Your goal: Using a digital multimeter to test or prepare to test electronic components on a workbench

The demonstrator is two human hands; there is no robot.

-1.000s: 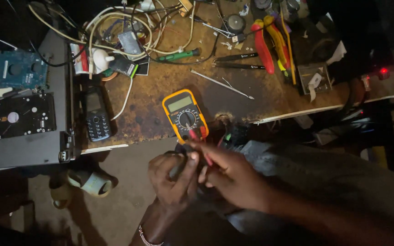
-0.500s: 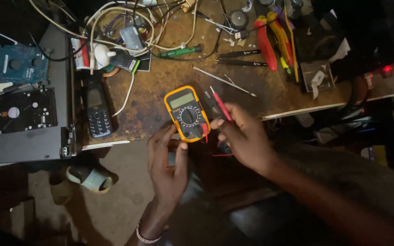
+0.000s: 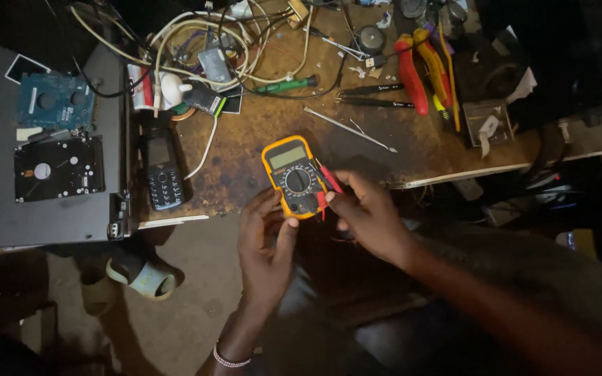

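A yellow multimeter point(image 3: 292, 175) with a dial lies at the front edge of the worn wooden bench point(image 3: 245, 150). My left hand point(image 3: 265, 245) reaches up from below, with its thumb and fingers pinching the meter's lower end. My right hand point(image 3: 369, 217) is just right of the meter and grips a red test probe point(image 3: 329, 180), whose red end rests against the meter's lower right side. A beaded bracelet sits on my left wrist.
A dark keypad phone point(image 3: 164, 174) lies left of the meter. Two bare hard drives point(image 3: 58, 168) rest on a grey slab. Tangled cables point(image 3: 196, 42), a green screwdriver point(image 3: 288, 85), tweezers point(image 3: 369, 90), a thin metal rod point(image 3: 350, 129) and red-handled pliers point(image 3: 411, 75) crowd the back. A sandalled foot point(image 3: 137, 276) is below.
Both hands rose from my lap to the multimeter. My right hand brought the red probe to the meter's right side, and my left hand closed on its lower end.
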